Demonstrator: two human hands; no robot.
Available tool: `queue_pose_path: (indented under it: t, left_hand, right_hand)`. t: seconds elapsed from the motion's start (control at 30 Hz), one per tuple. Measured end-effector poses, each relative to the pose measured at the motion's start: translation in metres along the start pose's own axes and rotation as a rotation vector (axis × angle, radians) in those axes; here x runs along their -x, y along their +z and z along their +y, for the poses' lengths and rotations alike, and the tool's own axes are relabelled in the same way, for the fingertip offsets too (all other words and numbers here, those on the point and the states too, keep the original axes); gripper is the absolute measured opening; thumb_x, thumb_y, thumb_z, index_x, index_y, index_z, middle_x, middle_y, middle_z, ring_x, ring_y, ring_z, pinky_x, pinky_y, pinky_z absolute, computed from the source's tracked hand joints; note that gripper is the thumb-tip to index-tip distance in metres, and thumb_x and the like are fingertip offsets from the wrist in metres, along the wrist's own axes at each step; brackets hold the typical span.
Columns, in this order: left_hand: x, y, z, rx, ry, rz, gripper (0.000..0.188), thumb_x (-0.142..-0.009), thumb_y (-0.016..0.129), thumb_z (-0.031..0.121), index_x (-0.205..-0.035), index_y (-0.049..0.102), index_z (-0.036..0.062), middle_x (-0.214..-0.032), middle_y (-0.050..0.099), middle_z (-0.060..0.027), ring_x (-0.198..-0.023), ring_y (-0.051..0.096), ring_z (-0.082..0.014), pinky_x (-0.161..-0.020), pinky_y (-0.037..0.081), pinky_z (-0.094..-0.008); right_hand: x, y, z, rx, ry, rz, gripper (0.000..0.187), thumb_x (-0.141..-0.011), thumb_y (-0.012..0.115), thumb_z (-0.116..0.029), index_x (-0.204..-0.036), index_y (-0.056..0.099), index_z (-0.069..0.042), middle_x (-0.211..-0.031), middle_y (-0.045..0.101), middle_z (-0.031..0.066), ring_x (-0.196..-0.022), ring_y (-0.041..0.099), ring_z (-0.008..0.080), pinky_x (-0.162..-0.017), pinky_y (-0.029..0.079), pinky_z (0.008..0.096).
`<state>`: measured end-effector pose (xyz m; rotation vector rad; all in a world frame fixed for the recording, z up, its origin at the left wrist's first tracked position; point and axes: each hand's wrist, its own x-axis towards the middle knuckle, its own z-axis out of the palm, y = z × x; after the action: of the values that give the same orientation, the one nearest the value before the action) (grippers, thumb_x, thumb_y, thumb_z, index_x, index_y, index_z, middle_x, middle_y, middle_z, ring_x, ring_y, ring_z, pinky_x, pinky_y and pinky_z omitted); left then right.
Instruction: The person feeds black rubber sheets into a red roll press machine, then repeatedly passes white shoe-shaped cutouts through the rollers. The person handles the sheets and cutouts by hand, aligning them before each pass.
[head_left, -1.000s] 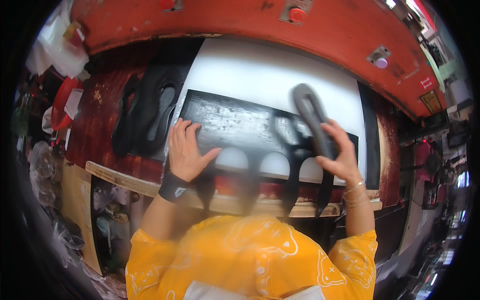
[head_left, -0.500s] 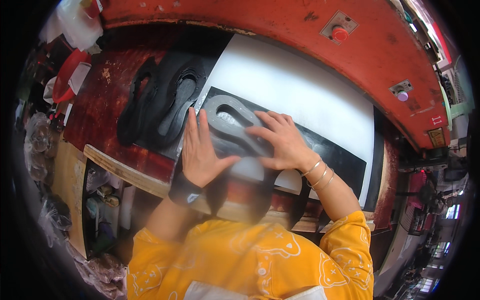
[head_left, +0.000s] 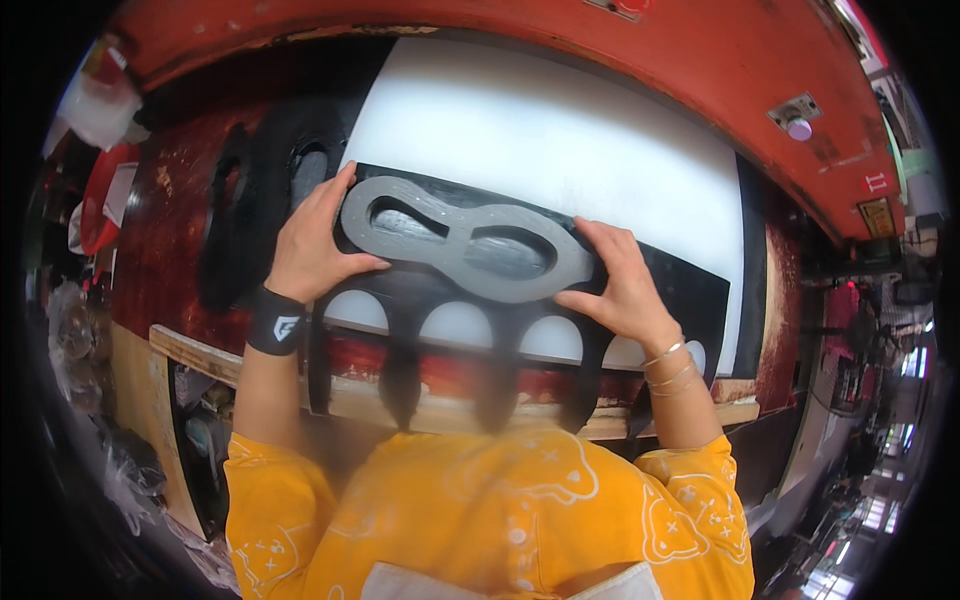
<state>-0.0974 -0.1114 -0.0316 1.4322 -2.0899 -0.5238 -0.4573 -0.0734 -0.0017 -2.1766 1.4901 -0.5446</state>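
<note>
A grey sole-shaped cutting die [head_left: 455,232] with two openings lies across a black sheet [head_left: 655,290]. At its left end is my left hand [head_left: 315,240], fingers reaching to the sheet's upper corner and thumb along the die's near edge. My right hand [head_left: 622,280] clasps the right end, fingers on the far side and thumb on the near side. Rounded gaps along the sheet's near edge show the white board [head_left: 550,130] underneath. Dark strips between those gaps hang over the front edge.
Blurred black sole-shaped pieces [head_left: 260,200] lie to the left on the dark red tabletop [head_left: 150,250]. A red machine beam [head_left: 700,80] with a pale purple button [head_left: 798,129] spans the far side. The table has a wooden front edge [head_left: 460,412].
The die has turned from slanting to lying lengthwise along the sheet. My hands have moved apart to its two ends, the left going left and the right going right.
</note>
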Motion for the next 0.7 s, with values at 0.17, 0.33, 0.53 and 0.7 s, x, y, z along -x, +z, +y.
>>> queue_pose_path:
  t: [0.17,0.33,0.53,0.7]
  left_hand:
    - [-0.006,0.007,-0.015,-0.072,0.051,0.037,0.098,-0.052,0.090,0.025,-0.138,0.046,0.0099,-0.127,0.058,-0.0159,-0.114,0.056,-0.0336,-0.096,0.045,-0.0385]
    - [-0.013,0.004,-0.015,-0.065,-0.025,0.025,0.097,-0.052,0.089,0.026,-0.138,0.047,0.0095,-0.118,0.062,-0.0153,-0.103,0.058,-0.0339,-0.090,0.047,-0.0387]
    - [-0.014,0.012,0.001,-0.266,0.026,0.271,0.083,-0.062,0.085,0.018,-0.135,0.049,0.0070,-0.111,0.064,-0.0146,-0.098,0.059,-0.0332,-0.087,0.048,-0.0394]
    - [0.026,0.047,0.075,0.488,-0.387,0.064,0.057,-0.070,0.077,0.010,-0.123,0.057,0.0058,-0.118,0.057,-0.0141,-0.107,0.056,-0.0318,-0.092,0.047,-0.0398]
  right_hand:
    - [0.002,0.024,0.026,0.109,-0.128,0.151,0.074,-0.060,0.086,-0.035,-0.122,0.060,-0.005,-0.116,0.056,0.0114,-0.102,0.052,0.0303,-0.092,0.042,0.0391]
    - [-0.013,0.025,0.026,0.169,-0.144,0.115,0.079,-0.062,0.084,-0.035,-0.128,0.052,-0.004,-0.121,0.054,0.0129,-0.104,0.050,0.0320,-0.093,0.040,0.0406]
    - [-0.003,0.002,0.019,0.113,-0.094,0.109,0.084,-0.072,0.079,-0.025,-0.142,0.037,-0.006,-0.143,0.034,0.0235,-0.130,0.036,0.0392,-0.105,0.030,0.0460]
    - [0.012,-0.015,0.055,0.454,0.181,0.167,0.067,-0.081,0.069,-0.035,-0.138,0.044,-0.009,-0.143,0.035,0.0245,-0.134,0.029,0.0422,-0.110,0.022,0.0510]
